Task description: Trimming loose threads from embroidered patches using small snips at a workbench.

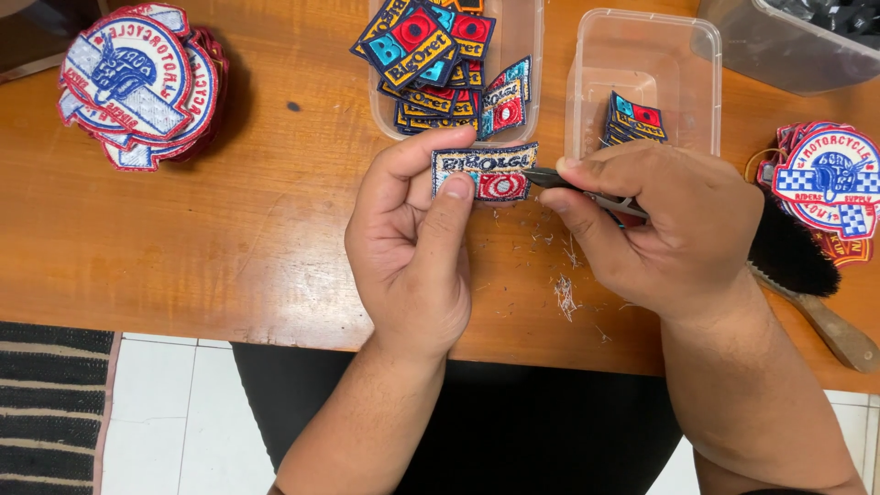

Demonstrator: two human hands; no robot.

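Over an orange wooden tabletop (229, 238) strewn with thread clippings (566, 295), above white floor tiles (174, 412), the left hand (412, 247) pinches a rectangular patch (484, 171); the right hand (660, 229) grips small snips (587, 191) touching its edge.

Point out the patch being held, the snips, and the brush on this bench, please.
Rectangular patch (484, 171), head view: middle of its embroidered face, between the left hand's fingers.
Snips (547, 178), head view: dark blade tip protruding from the right hand.
Brush (794, 256), head view: its black bristle head, at right.
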